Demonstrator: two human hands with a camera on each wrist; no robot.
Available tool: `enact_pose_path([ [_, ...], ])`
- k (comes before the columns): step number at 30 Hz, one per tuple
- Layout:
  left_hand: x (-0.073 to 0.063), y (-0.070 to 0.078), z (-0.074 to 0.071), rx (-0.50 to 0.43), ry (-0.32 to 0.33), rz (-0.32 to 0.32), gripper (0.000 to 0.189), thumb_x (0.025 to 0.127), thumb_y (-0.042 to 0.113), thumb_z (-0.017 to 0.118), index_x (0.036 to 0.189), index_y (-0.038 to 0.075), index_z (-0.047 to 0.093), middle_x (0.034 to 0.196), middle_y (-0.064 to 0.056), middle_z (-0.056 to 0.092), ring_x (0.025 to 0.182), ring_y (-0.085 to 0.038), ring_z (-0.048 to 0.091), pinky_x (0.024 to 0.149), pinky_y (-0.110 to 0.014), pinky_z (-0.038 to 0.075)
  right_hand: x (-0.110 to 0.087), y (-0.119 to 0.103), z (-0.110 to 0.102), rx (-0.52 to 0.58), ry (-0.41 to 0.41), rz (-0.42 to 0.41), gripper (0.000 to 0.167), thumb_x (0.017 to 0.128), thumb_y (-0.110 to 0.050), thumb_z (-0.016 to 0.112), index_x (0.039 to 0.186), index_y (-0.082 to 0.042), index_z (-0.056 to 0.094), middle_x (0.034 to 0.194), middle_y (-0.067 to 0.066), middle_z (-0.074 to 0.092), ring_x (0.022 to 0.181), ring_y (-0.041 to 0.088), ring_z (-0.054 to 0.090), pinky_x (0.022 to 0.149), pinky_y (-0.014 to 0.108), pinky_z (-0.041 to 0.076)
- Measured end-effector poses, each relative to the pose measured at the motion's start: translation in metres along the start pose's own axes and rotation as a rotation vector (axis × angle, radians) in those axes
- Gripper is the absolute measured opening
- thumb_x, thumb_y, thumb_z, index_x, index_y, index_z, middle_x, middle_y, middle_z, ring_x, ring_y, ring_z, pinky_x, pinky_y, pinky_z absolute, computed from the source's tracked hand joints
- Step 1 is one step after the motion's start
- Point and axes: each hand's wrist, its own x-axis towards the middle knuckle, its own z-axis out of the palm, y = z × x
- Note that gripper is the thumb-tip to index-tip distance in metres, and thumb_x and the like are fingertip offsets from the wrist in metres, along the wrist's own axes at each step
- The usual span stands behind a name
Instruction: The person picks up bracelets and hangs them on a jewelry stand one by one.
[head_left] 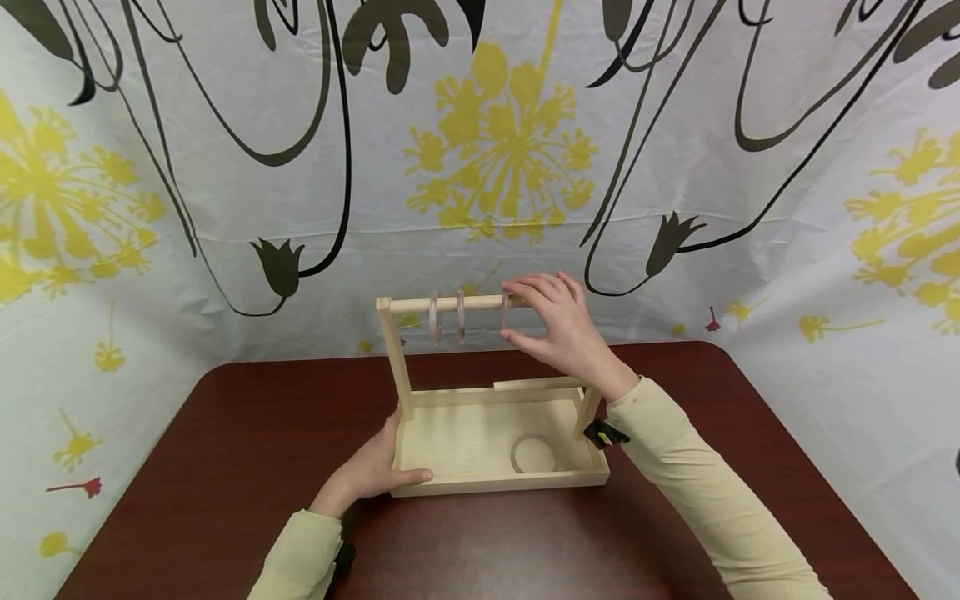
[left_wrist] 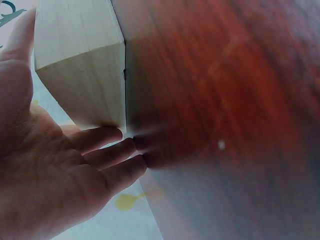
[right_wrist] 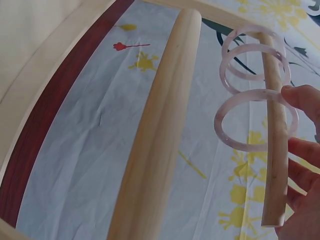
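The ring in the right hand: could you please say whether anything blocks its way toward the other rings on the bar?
Nothing visible does: between the ring in the right hand and the nearer other ring, only bare upper bar shows.

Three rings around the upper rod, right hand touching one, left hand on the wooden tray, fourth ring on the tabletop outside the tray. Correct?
One error: the fourth ring lies inside the wooden tray, not on the tabletop; the head view shows it. The rest stands: three rings around the upper rod, right hand touching one, left hand on the tray.
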Motion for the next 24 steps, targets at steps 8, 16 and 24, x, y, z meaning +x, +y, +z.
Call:
enact_pose_path([
  [8,0.002,0.005,-0.001,-0.019,-0.032,-0.068,0.118,0.078,0.030,0.082,0.151,-0.008,-0.003,0.151,-0.033,0.020,0.131,-0.043,0.036,0.101,-0.055,0.034,0.005,-0.006,0.003,0.002,-0.023,-0.005,0.057,0.082,-0.031,0.079,0.131,-0.009,0.059,0.127,0.008,0.059,0.125,0.027,0.043,0.111,0.050,0.011],
  [16,0.001,0.005,-0.002,-0.020,-0.035,-0.077,0.118,0.078,0.030,0.082,0.151,-0.007,-0.003,0.151,-0.033,0.019,0.132,-0.044,0.035,0.101,-0.055,0.033,0.009,-0.011,0.005,-0.004,-0.047,-0.025,0.058,0.082,-0.031,0.079,0.131,-0.009,0.058,0.128,0.008,0.058,0.126,0.027,0.042,0.109,0.054,0.014],
  [24,0.002,0.005,-0.002,-0.023,-0.035,-0.067,0.118,0.078,0.032,0.082,0.151,-0.008,-0.002,0.150,-0.032,0.021,0.131,-0.043,0.036,0.100,-0.055,0.034,0.012,-0.014,0.008,-0.004,-0.062,-0.027,0.058,0.082,-0.030,0.079,0.131,-0.008,0.058,0.128,0.006,0.058,0.126,0.026,0.042,0.110,0.052,0.013],
])
